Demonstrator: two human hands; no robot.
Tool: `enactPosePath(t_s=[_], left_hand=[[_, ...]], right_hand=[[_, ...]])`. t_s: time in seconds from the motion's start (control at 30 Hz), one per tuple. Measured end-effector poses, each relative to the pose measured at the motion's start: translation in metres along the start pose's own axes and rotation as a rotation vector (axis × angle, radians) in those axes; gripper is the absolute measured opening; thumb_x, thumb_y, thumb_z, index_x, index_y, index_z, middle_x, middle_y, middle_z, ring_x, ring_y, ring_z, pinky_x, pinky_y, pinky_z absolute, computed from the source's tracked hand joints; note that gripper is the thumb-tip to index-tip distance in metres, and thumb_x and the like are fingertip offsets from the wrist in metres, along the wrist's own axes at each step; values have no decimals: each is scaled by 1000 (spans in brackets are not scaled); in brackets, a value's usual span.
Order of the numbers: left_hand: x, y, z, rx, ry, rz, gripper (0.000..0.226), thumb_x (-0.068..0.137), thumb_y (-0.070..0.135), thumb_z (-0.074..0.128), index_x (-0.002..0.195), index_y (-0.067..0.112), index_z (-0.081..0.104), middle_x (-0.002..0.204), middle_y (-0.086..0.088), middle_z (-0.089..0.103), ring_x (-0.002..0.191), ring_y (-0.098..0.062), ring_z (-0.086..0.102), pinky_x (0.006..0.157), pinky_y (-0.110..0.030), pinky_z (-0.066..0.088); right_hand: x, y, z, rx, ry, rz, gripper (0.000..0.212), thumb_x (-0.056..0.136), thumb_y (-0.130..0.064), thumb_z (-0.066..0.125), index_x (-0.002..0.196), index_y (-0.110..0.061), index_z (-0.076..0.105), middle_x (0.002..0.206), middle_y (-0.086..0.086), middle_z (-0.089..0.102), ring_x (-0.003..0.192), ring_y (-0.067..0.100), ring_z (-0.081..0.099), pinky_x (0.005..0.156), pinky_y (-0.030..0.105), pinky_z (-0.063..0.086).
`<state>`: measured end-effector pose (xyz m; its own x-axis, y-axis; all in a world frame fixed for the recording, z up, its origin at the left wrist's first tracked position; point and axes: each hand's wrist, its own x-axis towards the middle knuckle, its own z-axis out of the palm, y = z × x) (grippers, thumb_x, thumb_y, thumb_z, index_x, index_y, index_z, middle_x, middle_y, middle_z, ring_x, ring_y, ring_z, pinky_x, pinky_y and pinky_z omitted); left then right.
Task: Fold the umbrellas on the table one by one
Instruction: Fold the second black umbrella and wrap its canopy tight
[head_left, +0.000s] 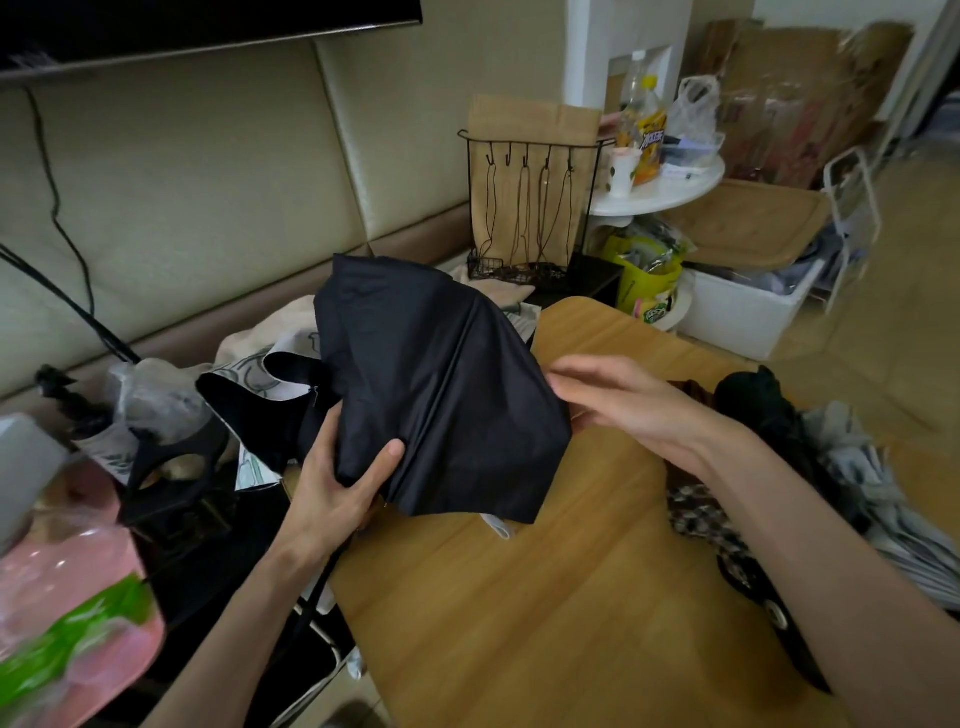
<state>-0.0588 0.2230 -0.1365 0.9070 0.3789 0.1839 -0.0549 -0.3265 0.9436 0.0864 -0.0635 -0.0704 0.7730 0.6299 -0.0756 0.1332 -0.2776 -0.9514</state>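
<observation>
The left hand (343, 478) grips the black umbrella (441, 374) at its 7 o'clock corner, with the thumb pressed over bunched cloth. The umbrella (its canopy loose and creased) is held above the wooden table (519, 597), over its far left edge. At 3 o'clock the right hand (623, 400) seems to pinch the canopy's edge, though its fingertips are hidden. At 4 o'clock a dark green umbrella (763, 410) lies on the table.
</observation>
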Motion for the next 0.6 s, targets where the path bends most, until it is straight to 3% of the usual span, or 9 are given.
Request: enactPosePath(t_s=[0.1, 0.17, 0.23, 0.33, 0.37, 0.4, 0.5, 0.6], left_hand=[[2, -2, -2, 29, -13, -5, 77, 87, 47, 79, 153, 26, 45, 137, 11, 66, 120, -3, 67, 100, -32, 59], [4, -3, -2, 39, -17, 0, 76, 87, 42, 77, 154, 25, 44, 140, 10, 64, 123, -3, 65, 106, -35, 56], [3, -2, -3, 39, -14, -3, 81, 88, 53, 80, 155, 26, 43, 138, 9, 65, 115, -7, 70, 98, -37, 61], [3, -1, -5, 27, -2, -60, 91, 79, 65, 79, 153, 29, 42, 119, 5, 71, 67, -26, 72, 54, -47, 62], [3, -2, -4, 21, -6, -61, 84, 84, 61, 79, 153, 29, 42, 115, 2, 71, 60, -25, 68, 49, -46, 59], [4, -3, -4, 17, -9, -50, 78, 89, 54, 79, 152, 28, 43, 117, 0, 71, 63, -21, 69, 51, -43, 60], [6, -4, -4, 38, -3, -10, 74, 88, 44, 75, 153, 27, 43, 135, 5, 66, 100, -15, 73, 83, -37, 65], [4, -3, -4, 18, 0, -20, 71, 87, 46, 75, 149, 28, 46, 125, 13, 71, 85, -14, 73, 77, -39, 64]], right_hand=[[4, 4, 2, 12, -47, 81, 27, 107, -34, 59, 127, -26, 75, 124, -5, 76, 118, 21, 70, 104, 49, 56], [5, 7, 1, -27, -54, 94, 25, 106, -35, 60, 121, -24, 78, 118, -2, 78, 115, 26, 70, 102, 49, 56], [7, 8, -2, -10, 16, 72, 23, 107, -32, 61, 112, -24, 81, 113, -5, 79, 113, 23, 71, 101, 45, 58], [10, 8, -7, 47, 234, -24, 20, 105, -33, 63, 112, -25, 80, 114, -11, 78, 113, 10, 69, 104, 38, 56], [11, 10, -7, 24, 315, -78, 19, 103, -34, 66, 114, -26, 80, 115, -13, 77, 114, 6, 68, 107, 36, 54], [13, 11, -6, 12, 372, -129, 18, 101, -33, 69, 113, -25, 80, 116, -13, 77, 114, 3, 67, 108, 34, 52], [12, 8, -4, 88, 402, -225, 16, 91, -26, 78, 106, -20, 80, 110, -11, 78, 109, -1, 69, 99, 22, 52], [11, 3, -9, 56, 322, -192, 29, 85, -37, 81, 105, -16, 77, 109, -7, 77, 105, 2, 71, 90, 20, 53]])
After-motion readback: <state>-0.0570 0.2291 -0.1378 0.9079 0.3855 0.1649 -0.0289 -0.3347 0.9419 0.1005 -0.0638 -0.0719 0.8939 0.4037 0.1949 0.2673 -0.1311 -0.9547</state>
